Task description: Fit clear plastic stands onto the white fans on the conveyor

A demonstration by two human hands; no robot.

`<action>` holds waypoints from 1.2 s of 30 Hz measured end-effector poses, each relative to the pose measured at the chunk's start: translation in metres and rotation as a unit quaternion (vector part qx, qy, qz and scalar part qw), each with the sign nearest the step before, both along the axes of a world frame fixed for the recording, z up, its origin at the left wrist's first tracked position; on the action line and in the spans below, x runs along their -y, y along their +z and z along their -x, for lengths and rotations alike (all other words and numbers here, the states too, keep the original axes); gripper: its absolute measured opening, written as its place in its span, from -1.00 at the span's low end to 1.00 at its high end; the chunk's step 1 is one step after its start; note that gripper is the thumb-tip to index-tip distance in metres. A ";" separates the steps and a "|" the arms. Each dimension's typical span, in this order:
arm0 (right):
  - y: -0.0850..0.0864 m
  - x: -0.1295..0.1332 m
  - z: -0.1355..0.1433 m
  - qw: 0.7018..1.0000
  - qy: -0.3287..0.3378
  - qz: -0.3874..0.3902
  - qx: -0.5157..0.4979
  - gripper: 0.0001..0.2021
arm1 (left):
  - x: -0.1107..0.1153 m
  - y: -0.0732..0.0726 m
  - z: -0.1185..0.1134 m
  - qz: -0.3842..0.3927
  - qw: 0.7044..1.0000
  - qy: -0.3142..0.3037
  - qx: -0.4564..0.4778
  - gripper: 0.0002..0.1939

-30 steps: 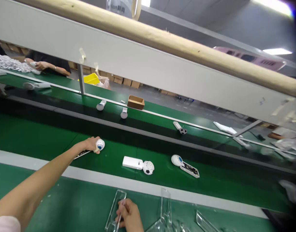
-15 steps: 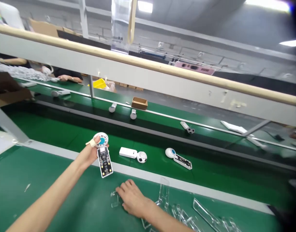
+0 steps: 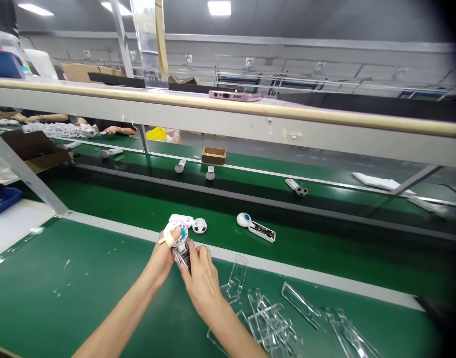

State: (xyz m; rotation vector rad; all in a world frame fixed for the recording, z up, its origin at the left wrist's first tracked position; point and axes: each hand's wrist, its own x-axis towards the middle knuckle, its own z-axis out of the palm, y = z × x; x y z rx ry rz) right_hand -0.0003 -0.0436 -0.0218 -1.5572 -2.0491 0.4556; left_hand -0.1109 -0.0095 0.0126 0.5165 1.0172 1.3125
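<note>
A white handheld fan [image 3: 182,252] with a round slotted head, a blue centre and an uncovered handle is in my left hand [image 3: 161,256]. My left thumb, with a pale wrap around it, presses on the head. My right hand [image 3: 203,278] closes on the fan's handle, its thumb and fingers at the two sides. A glossy clear plastic piece appears to lie over the circuit board there, partly hidden by my fingers. Just behind, a white fan with a football-patterned head [image 3: 199,225] rests on the green belt. Clear plastic pieces [image 3: 268,318] lie heaped right of my right forearm.
Another open-handled fan [image 3: 261,230] lies on the belt [image 3: 325,253]. Beyond the divider are more fans [image 3: 297,188] and a small cardboard box [image 3: 213,155]. A shelf rail [image 3: 228,105] crosses above. Co-workers' hands [image 3: 112,130] are at far left.
My right hand has left the table, where it touched a clear piece, and come up to the fan's handle. My left hand has brought the fan rightward. The view has turned and levelled.
</note>
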 end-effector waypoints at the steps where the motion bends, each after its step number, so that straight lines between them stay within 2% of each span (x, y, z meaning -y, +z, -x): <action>1: -0.001 0.003 -0.001 1.000 -0.009 -0.008 -0.003 -0.46 | 0.002 0.002 -0.002 -0.004 1.000 0.001 -0.005 -0.56; 4: -0.008 0.015 0.001 0.999 -0.039 -0.024 -0.001 -0.44 | 0.005 0.007 -0.003 -0.008 1.000 0.010 -0.005 -0.55; 7: -0.014 0.022 0.009 0.998 -0.055 0.014 -0.026 -0.41 | 0.007 0.010 0.002 -0.013 1.000 0.022 -0.005 -0.52; 10: -0.010 0.022 0.019 0.997 -0.058 0.036 -0.034 -0.39 | 0.009 0.010 0.011 -0.034 0.999 0.025 0.008 -0.51; 12: -0.003 0.022 0.024 0.998 -0.058 0.011 -0.012 -0.37 | 0.011 0.005 0.021 -0.043 0.999 0.000 0.028 -0.50; 16: 0.010 0.025 0.031 0.998 -0.057 -0.013 0.035 -0.37 | 0.013 -0.017 0.044 0.026 0.990 -0.136 0.019 -0.47; 18: 0.013 0.027 0.034 0.998 -0.057 0.003 0.012 -0.42 | 0.013 -0.027 0.049 0.057 0.989 -0.135 -0.025 -0.49; 20: 0.012 0.023 0.037 0.993 -0.095 0.014 -0.068 -0.54 | 0.014 -0.030 0.047 0.054 0.993 -0.076 -0.066 -0.51; 22: 0.008 0.014 0.037 0.965 -0.190 0.036 -0.180 -0.66 | 0.015 -0.028 0.040 0.031 0.995 -0.033 -0.090 -0.50; 24: 0.000 0.002 0.034 0.916 -0.289 0.065 -0.270 -0.59 | 0.017 -0.022 0.029 0.001 0.993 -0.023 -0.117 -0.46; 26: -0.011 -0.008 0.030 0.885 -0.337 0.061 -0.314 -0.51 | 0.019 -0.019 0.019 -0.022 0.989 -0.031 -0.143 -0.45; 28: -0.021 -0.015 0.025 0.878 -0.349 0.022 -0.326 -0.49 | 0.019 -0.021 0.012 -0.028 0.987 -0.035 -0.154 -0.48; 30: -0.030 -0.021 0.018 0.880 -0.354 0.003 -0.316 -0.49 | 0.013 -0.031 0.005 -0.015 0.988 -0.037 -0.149 -0.49; 32: -0.038 -0.027 0.005 0.901 -0.339 0.034 -0.268 -0.47 | -0.004 -0.047 -0.002 0.009 0.988 -0.053 -0.143 -0.49; 34: -0.044 -0.031 -0.018 0.928 -0.295 0.080 -0.213 -0.48 | -0.032 -0.066 -0.010 0.027 0.977 -0.115 -0.180 -0.53; 36: -0.051 -0.029 -0.051 0.951 -0.240 0.100 -0.165 -0.57 | -0.070 -0.084 -0.019 0.027 0.950 -0.182 -0.252 -0.54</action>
